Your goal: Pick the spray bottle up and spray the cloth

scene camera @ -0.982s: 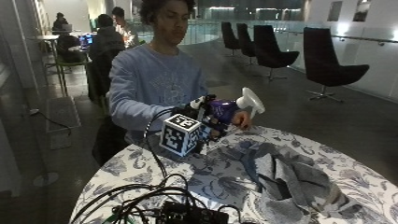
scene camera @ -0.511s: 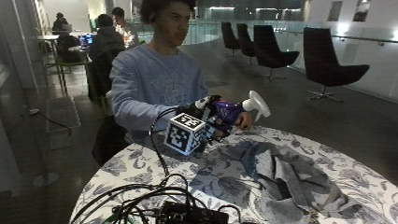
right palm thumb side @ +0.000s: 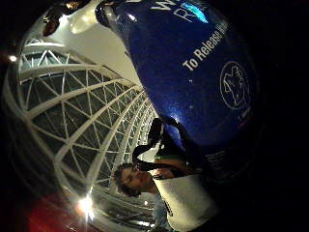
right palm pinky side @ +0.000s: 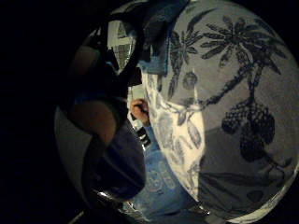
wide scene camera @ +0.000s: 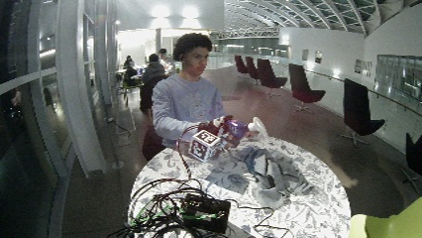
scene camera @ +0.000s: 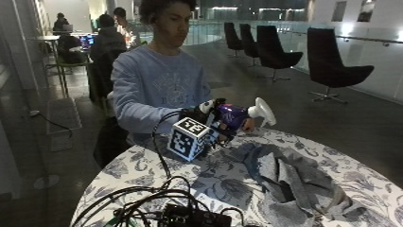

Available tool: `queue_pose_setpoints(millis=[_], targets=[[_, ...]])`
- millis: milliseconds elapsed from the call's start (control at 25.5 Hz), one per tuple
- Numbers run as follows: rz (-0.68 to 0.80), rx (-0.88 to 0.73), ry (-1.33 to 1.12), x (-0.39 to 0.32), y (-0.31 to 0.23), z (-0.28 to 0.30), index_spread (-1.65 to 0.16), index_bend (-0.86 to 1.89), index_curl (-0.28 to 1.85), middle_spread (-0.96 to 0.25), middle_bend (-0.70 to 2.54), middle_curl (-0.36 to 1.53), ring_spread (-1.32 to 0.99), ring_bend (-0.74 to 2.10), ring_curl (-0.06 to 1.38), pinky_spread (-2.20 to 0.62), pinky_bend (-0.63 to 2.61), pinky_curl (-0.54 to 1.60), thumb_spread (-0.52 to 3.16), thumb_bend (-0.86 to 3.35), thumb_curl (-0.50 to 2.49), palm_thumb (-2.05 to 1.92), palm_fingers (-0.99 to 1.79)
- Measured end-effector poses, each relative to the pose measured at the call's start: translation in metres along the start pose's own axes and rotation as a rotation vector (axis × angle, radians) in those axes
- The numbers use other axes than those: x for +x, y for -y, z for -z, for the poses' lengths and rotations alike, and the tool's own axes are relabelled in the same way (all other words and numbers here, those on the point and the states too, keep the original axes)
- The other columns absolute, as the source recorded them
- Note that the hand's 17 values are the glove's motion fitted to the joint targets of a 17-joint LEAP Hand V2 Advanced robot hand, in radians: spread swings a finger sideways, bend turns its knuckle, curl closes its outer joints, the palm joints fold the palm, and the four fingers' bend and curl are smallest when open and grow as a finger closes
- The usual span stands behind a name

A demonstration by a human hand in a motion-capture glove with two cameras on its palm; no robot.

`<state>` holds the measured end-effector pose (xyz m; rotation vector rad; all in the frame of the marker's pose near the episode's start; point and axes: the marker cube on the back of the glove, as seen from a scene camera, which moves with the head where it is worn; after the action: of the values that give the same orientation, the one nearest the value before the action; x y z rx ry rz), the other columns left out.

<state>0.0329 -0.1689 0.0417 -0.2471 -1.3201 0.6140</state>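
White "To Release" on the blue spray bottle (right palm thumb side: 193,72), rest of label unreadable

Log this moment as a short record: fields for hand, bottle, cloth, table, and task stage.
hand: gloved right hand grips the spray bottle, held above the table
bottle: blue spray bottle with a white trigger head, off the table, nozzle toward the cloth side
cloth: grey cloth lies crumpled on the table, untouched
table: round table with a floral-print cover; cables and a dark box at the near edge
task stage: bottle picked up; no spray visible
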Motion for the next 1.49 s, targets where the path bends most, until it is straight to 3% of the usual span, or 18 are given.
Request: queue_pose_setpoints(millis=[432,707,1021,1257,1414,1493], targets=[[0.022,-0.002,-0.008,-0.005,0.001,-0.007,-0.36,-0.04,-0.02,0.06,0.63,0.42,0.09,1.01,0.39,0.19,0.94,0.38,0.98,-0.03,0.48,0.65,0.51],[0.364,0.025,-0.083,-0.034,0.0,-0.034,-0.36,-0.03,-0.02,0.05,0.63,0.42,0.09,1.01,0.4,0.19,0.91,0.37,0.98,-0.02,0.49,0.66,0.46],[0.707,-0.165,-0.232,-0.044,0.023,-0.128,-0.37,0.01,-0.01,0.03,0.62,0.42,0.07,1.0,0.39,0.18,0.81,0.35,0.97,-0.02,0.49,0.7,0.39],[0.76,-0.332,-0.325,-0.028,0.064,-0.179,-0.38,0.05,0.01,0.01,0.6,0.42,0.06,0.94,0.37,0.16,0.73,0.33,0.95,-0.02,0.5,0.74,0.35],[0.767,-0.178,-0.312,-0.03,0.107,-0.192,-0.39,0.08,0.03,0.01,0.61,0.41,0.04,0.88,0.36,0.13,0.66,0.31,0.93,-0.02,0.51,0.77,0.29],[0.757,-0.177,-0.324,-0.023,0.115,-0.192,-0.39,0.08,0.03,0.0,0.61,0.41,0.04,0.86,0.35,0.12,0.62,0.31,0.92,-0.02,0.51,0.78,0.27]])
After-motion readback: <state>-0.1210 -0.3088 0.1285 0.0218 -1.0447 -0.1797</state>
